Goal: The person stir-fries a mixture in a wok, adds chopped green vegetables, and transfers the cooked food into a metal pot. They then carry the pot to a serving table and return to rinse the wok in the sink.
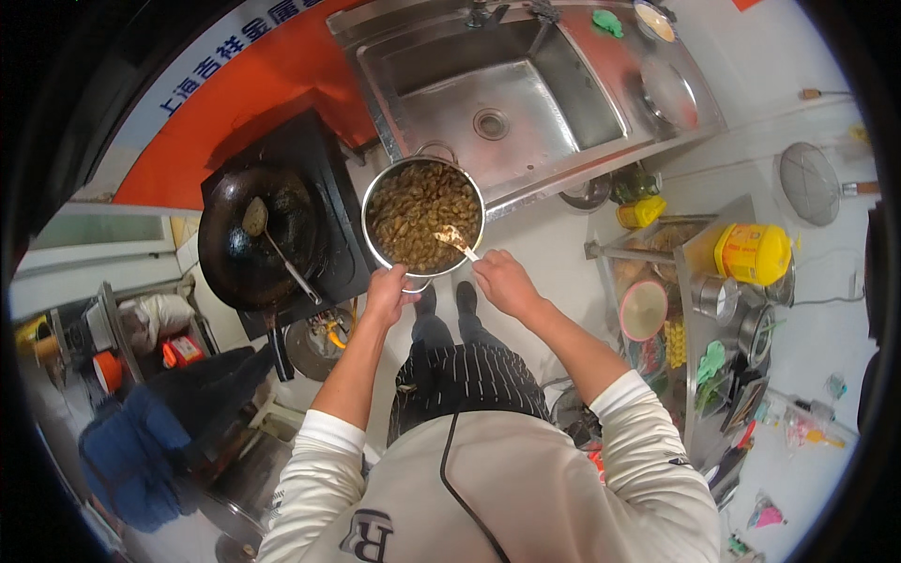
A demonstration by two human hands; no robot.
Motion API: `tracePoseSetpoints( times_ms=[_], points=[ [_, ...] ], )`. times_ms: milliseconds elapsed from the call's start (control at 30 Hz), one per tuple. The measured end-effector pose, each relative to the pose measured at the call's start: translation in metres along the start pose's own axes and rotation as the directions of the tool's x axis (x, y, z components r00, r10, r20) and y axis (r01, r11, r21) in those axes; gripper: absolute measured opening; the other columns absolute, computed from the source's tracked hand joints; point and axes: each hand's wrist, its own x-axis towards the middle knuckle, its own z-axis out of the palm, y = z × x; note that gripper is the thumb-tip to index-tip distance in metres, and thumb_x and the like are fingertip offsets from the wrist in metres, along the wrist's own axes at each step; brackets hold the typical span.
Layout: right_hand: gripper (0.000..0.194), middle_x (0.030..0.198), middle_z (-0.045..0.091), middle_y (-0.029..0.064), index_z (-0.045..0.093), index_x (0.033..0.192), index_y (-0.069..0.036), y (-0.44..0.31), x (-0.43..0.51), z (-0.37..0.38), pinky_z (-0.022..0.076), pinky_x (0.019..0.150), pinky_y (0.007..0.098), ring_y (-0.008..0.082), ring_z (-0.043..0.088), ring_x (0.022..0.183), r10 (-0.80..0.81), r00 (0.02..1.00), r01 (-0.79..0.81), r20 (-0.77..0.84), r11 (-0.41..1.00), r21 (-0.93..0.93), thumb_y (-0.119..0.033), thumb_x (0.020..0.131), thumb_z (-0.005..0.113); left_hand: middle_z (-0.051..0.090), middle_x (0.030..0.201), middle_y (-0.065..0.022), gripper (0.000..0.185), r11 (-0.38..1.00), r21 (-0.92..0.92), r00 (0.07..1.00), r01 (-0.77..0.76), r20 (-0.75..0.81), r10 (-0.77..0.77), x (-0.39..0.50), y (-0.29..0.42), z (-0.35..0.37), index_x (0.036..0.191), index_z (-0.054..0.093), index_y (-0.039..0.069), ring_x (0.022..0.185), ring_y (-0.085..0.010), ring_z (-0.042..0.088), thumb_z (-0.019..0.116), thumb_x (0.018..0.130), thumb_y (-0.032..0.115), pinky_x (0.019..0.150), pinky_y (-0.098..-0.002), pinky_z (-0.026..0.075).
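Note:
A round stainless steel pot (364, 219) full of brown, glossy pieces of food (419, 204) is in front of me, between the stove and the sink. My left hand (387, 295) grips the pot at its near left edge, by the loop handle. A white plastic spoon or spatula (461, 244) is held by its handle in my right hand (505, 283). Its head, smeared with brown sauce, rests on the food near the pot's right side. My fingers hide part of the spoon's handle.
Left of the pot, a blackened wok (232, 260) with a metal wok ladle (284, 262) in it sits on a black stove (345, 232). Beyond is a stainless steel sink (450, 105). A metal rack (686, 281) with yellow jugs (752, 253) and bowls stands right.

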Motion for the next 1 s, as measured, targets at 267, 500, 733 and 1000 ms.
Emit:
tracePoseSetpoints(
  times_ms=[267, 500, 733, 1000],
  points=[
    [0.032, 0.083, 0.062, 0.0189, 0.058, 0.09, 0.003, 0.046, 0.08, -0.018, 0.0463, 0.073, 0.0421, 0.033, 0.057, 0.075, 0.515, 0.856, -0.39, -0.049, 0.703, 0.595, -0.029, 0.094, 0.053, 0.046, 0.071, -0.0001, 0.011, 0.992, 0.117, 0.993, 0.044, 0.103, -0.057, 0.013, 0.021, -0.022, 0.086, 0.046, 0.008, 0.056, -0.0091, 0.046, 0.056, 0.09, 0.01, 0.041, -0.0252, 0.036],
    [0.019, 0.083, 0.06, 0.0027, 0.066, 0.099, -0.006, 0.052, 0.15, 0.0, 0.0463, 0.067, 0.0294, 0.013, 0.054, 0.074, 0.531, 0.845, -0.228, 0.061, 0.255, 0.94, -0.022, 0.095, 0.055, 0.047, 0.067, -0.0007, 0.009, 0.913, 0.407, 1.0, 0.005, 0.01, -0.01, 0.016, 0.04, -0.038, 0.088, 0.048, 0.006, 0.051, -0.0089, 0.044, 0.055, 0.089, 0.011, 0.039, -0.0237, 0.033],
    [0.016, 0.082, 0.059, 0.0009, 0.067, 0.093, -0.007, 0.043, 0.1, -0.027, 0.0435, 0.069, 0.0282, 0.013, 0.052, 0.076, 0.703, 0.711, -0.331, 0.022, 0.306, 0.893, -0.02, 0.093, 0.057, 0.046, 0.066, 0.0024, 0.005, 0.808, 0.59, 0.981, -0.006, 0.159, -0.108, -0.003, 0.092, -0.016, 0.088, 0.05, 0.009, 0.051, -0.0075, 0.043, 0.053, 0.091, 0.011, 0.04, -0.0252, 0.033],
    [0.024, 0.069, 0.055, 0.0031, 0.049, 0.071, -0.001, -0.021, -0.014, -0.051, 0.0431, 0.063, 0.0312, 0.0133, 0.048, 0.065, 0.93, 0.31, -0.185, -0.195, 0.26, 0.948, -0.013, 0.092, 0.053, 0.048, 0.072, 0.0027, 0.008, 0.562, 0.823, 0.853, -0.086, 0.353, -0.385, -0.043, 0.169, 0.042, 0.091, 0.053, 0.01, 0.059, -0.0084, 0.046, 0.06, 0.093, 0.014, 0.047, -0.0261, 0.038]
  ],
)
